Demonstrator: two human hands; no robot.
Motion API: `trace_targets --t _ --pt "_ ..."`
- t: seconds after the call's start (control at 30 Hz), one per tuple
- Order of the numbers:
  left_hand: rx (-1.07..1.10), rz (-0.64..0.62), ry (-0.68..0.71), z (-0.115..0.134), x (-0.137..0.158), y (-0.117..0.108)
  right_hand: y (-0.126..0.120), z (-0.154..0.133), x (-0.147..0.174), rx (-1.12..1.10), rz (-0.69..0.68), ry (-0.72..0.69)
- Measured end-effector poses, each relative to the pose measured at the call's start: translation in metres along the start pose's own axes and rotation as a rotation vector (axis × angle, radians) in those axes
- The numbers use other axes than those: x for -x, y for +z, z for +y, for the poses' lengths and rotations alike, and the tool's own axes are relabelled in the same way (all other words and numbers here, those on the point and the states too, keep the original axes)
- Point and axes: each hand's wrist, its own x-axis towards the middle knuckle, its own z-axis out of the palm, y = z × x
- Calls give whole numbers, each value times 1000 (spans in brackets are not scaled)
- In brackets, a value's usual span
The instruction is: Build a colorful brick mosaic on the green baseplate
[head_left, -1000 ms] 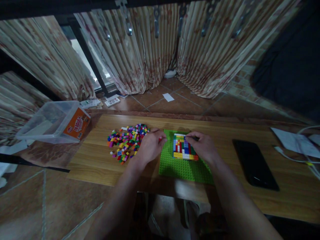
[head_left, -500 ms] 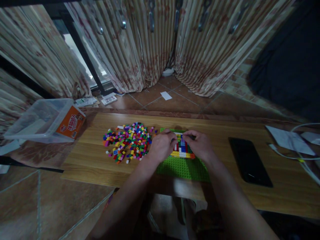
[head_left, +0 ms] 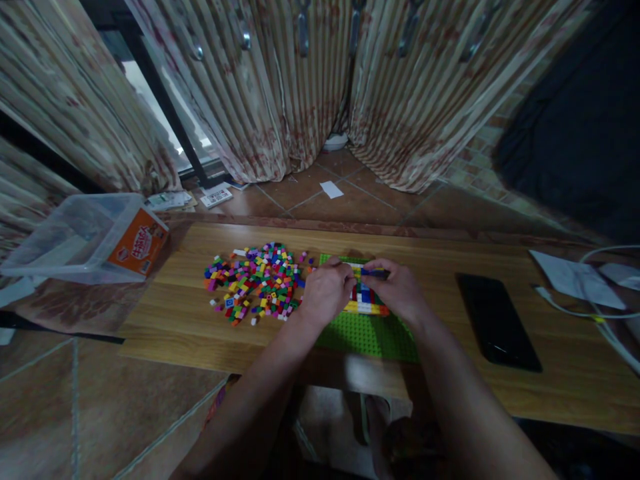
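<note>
A green studded baseplate (head_left: 367, 337) lies on the wooden table, with rows of coloured toy bricks (head_left: 366, 308) built on its far part. White, yellow, orange, blue and red bricks show between my hands. Over the left side of these rows is my left hand (head_left: 327, 290), its fingers curled together at the bricks; whatever they pinch is hidden. Across from it, my right hand (head_left: 400, 288) has thumb and forefinger closed near the far rows. A small dark, bluish piece (head_left: 377, 273) shows at those fingers, too blurred to name.
A spread of loose coloured bricks (head_left: 265, 283) covers the table left of the baseplate. To the right lie a black phone-like slab (head_left: 497, 322), white paper (head_left: 575, 277) and white cables (head_left: 565, 305). A clear plastic bin (head_left: 80, 243) with an orange label stands beyond the table's left end.
My right fingers have shifted slightly, and more of the dark bluish piece now shows at them. My left hand stays almost in place. The whole view has moved a little.
</note>
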Motion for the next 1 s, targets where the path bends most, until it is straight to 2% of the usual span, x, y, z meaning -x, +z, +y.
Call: trace_targets --t 0.37,0.67,1.0 --pt "-41 8 -12 1 1 3 2 -4 1 6 22 33" --pt "7 15 -9 -1 4 3 1 1 1 5 7 -5" --pt "35 95 -99 -22 8 -18 -3 2 -2 36 -71 63"
